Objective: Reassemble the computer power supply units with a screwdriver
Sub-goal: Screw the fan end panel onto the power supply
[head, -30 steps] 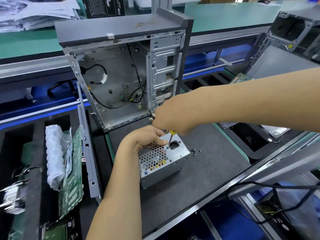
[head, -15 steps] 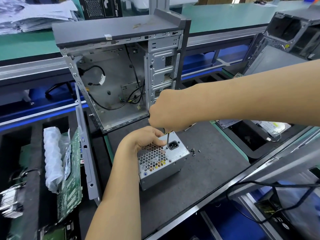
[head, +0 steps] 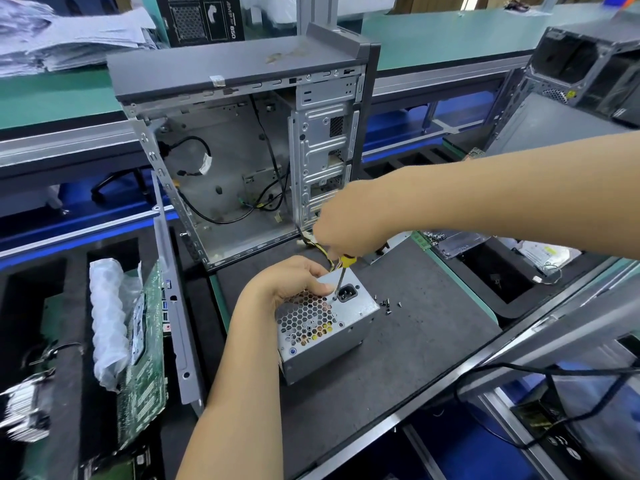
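Right hand [head: 349, 220] is curling closed around the screwdriver [head: 341, 277], gripping the yellow handle from above; the shaft is pointing steeply down, its tip landing at a spot just left of the black power socket [head: 349, 294]. Whether a screw is sitting under the tip is too small to make out.

Left hand [head: 294, 278] is cupping the far upper edge of the power supply unit [head: 325, 327], fingers bent over the top, thumb pressing on the faceplate beside the shaft, steadying the box.

The unit is sitting on the dark mat [head: 398, 358], turned so the honeycomb grille faces up toward the camera, just in front of the open computer case [head: 242, 140].

Handling judgement: a stiff sheet-metal box, probably fairly heavy for its size, with smooth sides that could slide on the mat under screwdriver pressure. Best hold looks like the solid edges and corners, not the perforated grille, which may flex.

A small cluster of loose screws [head: 388, 303] is lying on the mat just right of the unit, easy to scatter. Yellow and black wires [head: 317, 240] are trailing from behind the unit toward the case.

Hidden: the right hand's fingers, the unit's rear face and the wire exit. To the left, a green circuit board [head: 145, 358] is standing on edge against a grey panel [head: 173, 289].
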Tool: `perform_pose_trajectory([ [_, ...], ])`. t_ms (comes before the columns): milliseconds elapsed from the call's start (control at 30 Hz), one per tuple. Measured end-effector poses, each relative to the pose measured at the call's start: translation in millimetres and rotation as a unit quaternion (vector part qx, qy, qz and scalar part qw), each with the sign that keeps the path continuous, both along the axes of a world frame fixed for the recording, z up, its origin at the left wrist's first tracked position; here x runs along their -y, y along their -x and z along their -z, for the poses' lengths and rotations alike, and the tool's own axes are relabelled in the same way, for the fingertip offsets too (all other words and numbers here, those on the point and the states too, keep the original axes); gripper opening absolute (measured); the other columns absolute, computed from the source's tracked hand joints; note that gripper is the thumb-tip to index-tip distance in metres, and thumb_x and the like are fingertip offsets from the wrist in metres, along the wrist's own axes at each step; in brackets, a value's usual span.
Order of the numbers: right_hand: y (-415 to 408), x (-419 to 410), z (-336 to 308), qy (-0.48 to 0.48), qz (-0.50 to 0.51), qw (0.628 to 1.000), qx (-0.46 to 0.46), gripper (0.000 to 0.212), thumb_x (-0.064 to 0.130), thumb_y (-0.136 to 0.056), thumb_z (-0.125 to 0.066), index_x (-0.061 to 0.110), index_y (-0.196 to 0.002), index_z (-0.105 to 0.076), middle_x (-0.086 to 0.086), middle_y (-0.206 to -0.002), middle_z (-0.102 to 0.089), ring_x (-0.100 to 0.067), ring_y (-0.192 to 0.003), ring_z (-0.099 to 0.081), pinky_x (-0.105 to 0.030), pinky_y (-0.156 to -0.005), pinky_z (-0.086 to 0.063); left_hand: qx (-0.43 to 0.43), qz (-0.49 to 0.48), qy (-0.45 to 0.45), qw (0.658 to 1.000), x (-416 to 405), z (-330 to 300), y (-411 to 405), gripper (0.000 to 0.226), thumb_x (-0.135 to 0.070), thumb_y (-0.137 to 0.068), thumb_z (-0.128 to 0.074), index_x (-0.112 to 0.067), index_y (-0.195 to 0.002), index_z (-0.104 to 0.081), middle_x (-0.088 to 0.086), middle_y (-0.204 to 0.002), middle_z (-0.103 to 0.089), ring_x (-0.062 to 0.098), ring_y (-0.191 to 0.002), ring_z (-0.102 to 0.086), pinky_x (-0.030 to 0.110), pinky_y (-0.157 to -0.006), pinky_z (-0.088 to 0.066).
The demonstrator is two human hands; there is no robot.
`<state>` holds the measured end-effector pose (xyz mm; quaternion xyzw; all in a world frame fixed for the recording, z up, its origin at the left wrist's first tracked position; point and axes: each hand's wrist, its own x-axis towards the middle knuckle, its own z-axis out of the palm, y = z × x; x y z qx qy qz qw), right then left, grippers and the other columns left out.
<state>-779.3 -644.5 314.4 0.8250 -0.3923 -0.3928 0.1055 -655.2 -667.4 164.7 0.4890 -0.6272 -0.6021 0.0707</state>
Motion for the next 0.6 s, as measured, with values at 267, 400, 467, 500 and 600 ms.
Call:
perform_pose_trajectory([
  [267,76,51,5,0.109,0.154,0.955,0.23,0.032,0.04,-0.095,-0.048,0.008,-0.093,-0.052,-0.002,-0.079,-0.052,-0.03,-0.08,-0.056,-0.031,-0.06,-0.036,0.013,0.011,0.086,0.996,-18,-13,5,0.01,-0.013,-0.088,-0.071,-0.006,-0.094,-0.071,0.003,-0.079,-0.072,0.012,-0.069,-0.061,0.026,-0.071,-0.047],
  [400,102,80,53,0.019,0.287,0.899,0.331,0.02,0.021,-0.093,-0.049,0.005,-0.081,-0.053,-0.008,-0.076,-0.066,-0.023,-0.062,-0.06,-0.027,-0.055,-0.044,0.04,0.041,0.146,0.988,-32,-31,8,0.011,-0.014,-0.09,-0.067,-0.018,-0.099,-0.072,-0.012,-0.083,-0.073,0.005,-0.075,-0.066,0.025,-0.073,-0.051],
  [467,117,94,80,0.018,0.319,0.878,0.356,0.023,0.023,-0.09,-0.053,0.006,-0.075,-0.047,-0.012,-0.08,-0.06,-0.025,-0.065,-0.053,-0.029,-0.058,-0.042,0.096,0.007,0.207,0.974,-36,-32,11,0.018,-0.022,-0.09,-0.068,-0.028,-0.107,-0.07,-0.012,-0.104,-0.073,0.006,-0.1,-0.066,0.033,-0.09,-0.051],
  [500,124,100,93,0.034,0.329,0.876,0.352,0.028,0.027,-0.089,-0.056,0.007,-0.074,-0.045,-0.011,-0.08,-0.056,-0.025,-0.069,-0.05,-0.03,-0.061,-0.039,0.136,-0.02,0.242,0.96,-39,-31,12,0.02,-0.026,-0.089,-0.068,-0.033,-0.108,-0.068,-0.012,-0.11,-0.071,0.007,-0.108,-0.063,0.035,-0.093,-0.05],
  [600,141,112,132,0.099,0.358,0.846,0.383,0.037,0.042,-0.09,-0.055,0.006,-0.08,-0.056,-0.008,-0.079,-0.055,-0.028,-0.079,-0.054,-0.031,-0.063,-0.039,0.247,-0.05,0.328,0.91,-45,-15,15,0.016,-0.035,-0.091,-0.062,-0.039,-0.107,-0.058,-0.011,-0.108,-0.068,0.016,-0.109,-0.059,0.035,-0.077,-0.044],
])
